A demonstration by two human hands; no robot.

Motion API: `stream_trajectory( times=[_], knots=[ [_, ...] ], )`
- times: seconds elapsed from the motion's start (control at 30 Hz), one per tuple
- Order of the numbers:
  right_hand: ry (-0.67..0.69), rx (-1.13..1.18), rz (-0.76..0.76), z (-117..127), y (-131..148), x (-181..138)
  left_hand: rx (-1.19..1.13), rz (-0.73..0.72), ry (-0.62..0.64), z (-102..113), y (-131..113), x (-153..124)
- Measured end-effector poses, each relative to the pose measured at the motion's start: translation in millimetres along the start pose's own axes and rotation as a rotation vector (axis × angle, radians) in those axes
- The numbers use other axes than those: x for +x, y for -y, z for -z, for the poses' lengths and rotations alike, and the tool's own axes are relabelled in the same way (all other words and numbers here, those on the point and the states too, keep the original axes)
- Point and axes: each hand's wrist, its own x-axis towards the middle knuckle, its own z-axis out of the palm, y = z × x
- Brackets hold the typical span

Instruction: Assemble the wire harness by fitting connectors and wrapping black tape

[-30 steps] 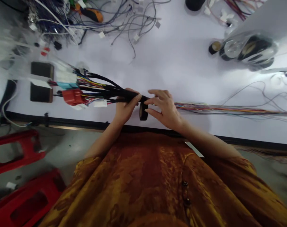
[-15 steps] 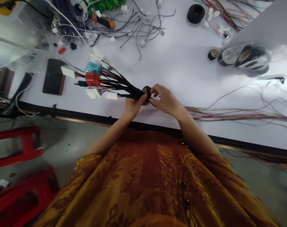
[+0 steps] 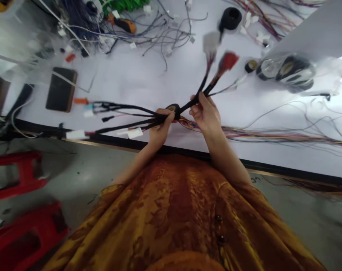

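We see both hands holding a black-taped wire harness (image 3: 186, 108) over the worktop (image 3: 125, 77), close to its near edge.
In the head view, the left hand (image 3: 160, 128) is closed on the harness's trunk, a roll of black tape (image 3: 175, 107) at its thumb; the right hand (image 3: 207, 113) pinches a branch ending in red and white connectors. Farther from that edge, rightward, we see a clear plastic bag (image 3: 321, 71) containing black tape rolls (image 3: 297, 67), a smaller roll (image 3: 251, 66) just beside it.
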Motion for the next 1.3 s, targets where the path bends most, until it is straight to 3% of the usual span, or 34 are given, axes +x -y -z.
stream_trajectory(
  times=[0.1, 0.2, 0.3, 0.37, 0.43, 0.5, 0.57, 0.63, 0.7, 0.8, 0.93, 1.13, 1.3],
  knots=[
    [-0.251, 0.215, -0.203, 15.1, -18.6, -0.4, 0.107, -0.218, -0.002, 1.1, 14.4, -3.9],
    [-0.274, 0.243, -0.365, 30.6, -21.0, -4.4, 0.149, -0.335, 0.065, 3.5, 22.4, -5.4],
    [0.022, -0.091, -0.499, 44.4, 3.7, -13.9, 0.194, -0.379, 0.142, 5.3, 18.8, -5.0],
    [0.287, -0.377, -0.467, 41.2, 32.5, -19.9, 0.239, -0.423, 0.166, 5.0, 12.5, -3.7],
    [0.447, -0.616, -0.25, 22.3, 61.1, -19.7, 0.26, -0.437, 0.18, 3.6, 6.0, -2.2],
    [0.434, -0.914, 0.105, -7.8, 78.5, -9.7, 0.265, -0.402, 0.188, 2.1, 1.0, -1.3],
    [0.442, -1.321, 0.265, -38.7, 78.7, 8.7, 0.281, -0.376, 0.198, 1.6, -2.0, -1.5],
    [0.576, -1.668, 0.19, -61.6, 64.6, 30.3, 0.309, -0.4, 0.208, 2.8, -2.9, -3.1],
    [0.768, -1.829, 0.07, -73.7, 45.3, 49.1, 0.356, -0.412, 0.208, 5.2, -2.3, -5.7],
    [0.925, -1.754, 0.074, -79.1, 26.0, 63.8, 0.391, -0.399, 0.149, 10.0, 0.6, -9.9],
    [0.911, -1.655, 0.128, -86.9, 30.1, 58.4, 0.441, -0.387, 0.053, 15.8, 6.5, -12.0],
    [0.765, -1.69, 0.254, -90.7, 58.4, 31.4, 0.383, -0.338, 0.025, 24.2, 16.5, -9.5],
    [0.542, -1.462, 0.317, -51.6, 57.8, -13.3, 0.129, -0.013, 0.016, 25.7, 15.2, -4.3]
  ],
)
